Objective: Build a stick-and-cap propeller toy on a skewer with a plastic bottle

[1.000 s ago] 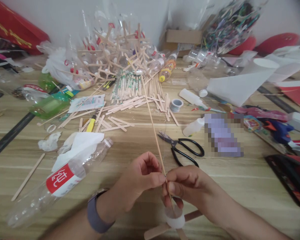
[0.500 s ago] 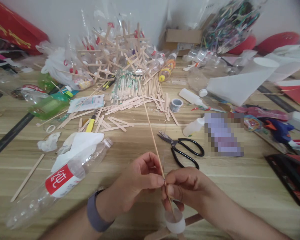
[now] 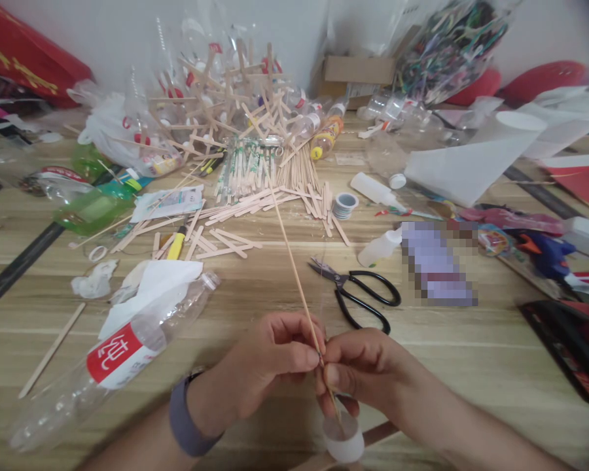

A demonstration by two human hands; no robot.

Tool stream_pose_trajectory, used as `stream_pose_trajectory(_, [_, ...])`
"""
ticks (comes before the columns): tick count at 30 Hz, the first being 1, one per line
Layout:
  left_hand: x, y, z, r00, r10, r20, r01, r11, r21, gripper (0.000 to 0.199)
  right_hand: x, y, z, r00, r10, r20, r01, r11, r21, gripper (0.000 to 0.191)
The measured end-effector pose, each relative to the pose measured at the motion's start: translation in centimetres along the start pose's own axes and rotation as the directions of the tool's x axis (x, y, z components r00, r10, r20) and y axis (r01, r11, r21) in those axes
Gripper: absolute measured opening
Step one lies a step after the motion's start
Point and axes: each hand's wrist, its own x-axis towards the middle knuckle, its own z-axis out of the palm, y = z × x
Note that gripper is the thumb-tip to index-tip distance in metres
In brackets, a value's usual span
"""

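Note:
A long thin wooden skewer leans up and to the left, its lower end inside a white plastic ring. Both hands pinch it low down. My left hand, with a grey band at the wrist, has thumb and fingertips closed on the skewer. Touching it from the right, my right hand is closed at the same spot. A faint thin thread seems to rise from the fingertips. Flat wooden sticks lie around and under the ring at the bottom edge.
Black-handled scissors lie just beyond my hands. A clear bottle is at left, a small squeeze bottle and wire spool at right. Wooden sticks and bottles pile up at the back.
The skewer's upper end has tilted slightly to the left. My fingertips have shifted a little, with both hands still closed at the same place.

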Motion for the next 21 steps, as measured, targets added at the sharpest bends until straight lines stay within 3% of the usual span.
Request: stream_pose_trajectory(21, [0.00, 0.03, 0.01, 0.997, -0.055, -0.052, 0.060, 0.994, 0.089, 0.024, 0.06, 0.14, 0.01, 0.999, -0.009, 0.048, 0.004, 0.995, 0.104, 0.038])
